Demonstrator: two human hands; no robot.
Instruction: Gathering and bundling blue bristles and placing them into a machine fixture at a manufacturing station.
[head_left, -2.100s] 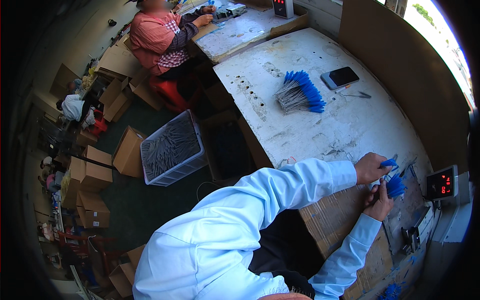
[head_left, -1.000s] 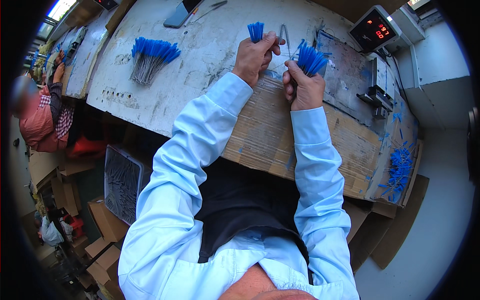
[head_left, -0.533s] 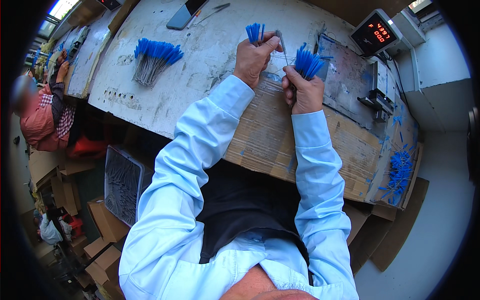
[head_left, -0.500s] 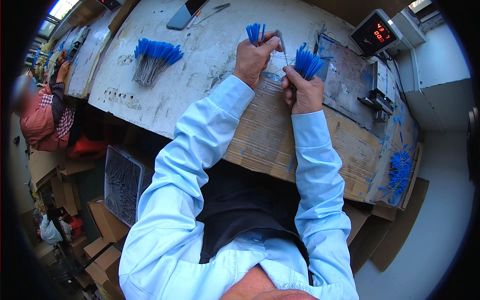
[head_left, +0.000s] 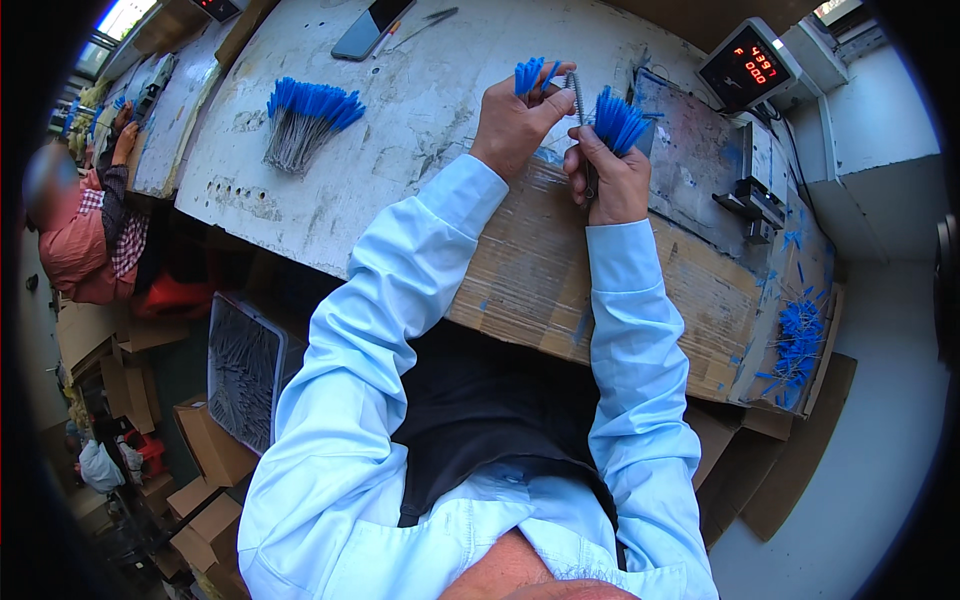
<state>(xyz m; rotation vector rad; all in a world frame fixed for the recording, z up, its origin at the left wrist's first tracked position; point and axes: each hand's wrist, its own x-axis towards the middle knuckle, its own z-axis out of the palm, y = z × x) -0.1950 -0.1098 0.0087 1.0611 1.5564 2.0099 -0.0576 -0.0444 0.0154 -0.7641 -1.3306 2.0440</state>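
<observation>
My left hand [head_left: 512,130] is closed round a few small twisted-wire brushes, whose blue bristle ends [head_left: 530,76] stick up above the fingers. A bare grey spiral brush [head_left: 574,95] stands upright between my two hands, by the left thumb and fingertips; its lower end meets my right fingers. My right hand [head_left: 620,185] grips a thick bunch of blue-ended brushes [head_left: 619,124], with the wire stems mostly hidden in the palm. Over to the left on the table, a fanned bundle of blue brushes [head_left: 312,108] lies with its grey stems toward me.
A phone [head_left: 372,30] and tweezers lie at the table's back. On the right are a digital counter [head_left: 752,66], a black metal fixture [head_left: 757,200] and loose blue brushes [head_left: 800,335]. Cardboard [head_left: 530,265] covers the front edge. A bin of grey wires [head_left: 243,370] stands lower left; a person sits beyond.
My left hand has shifted slightly right, toward the right hand. The grey spiral brush has moved lower and nearer the right fingers. The counter's display has changed.
</observation>
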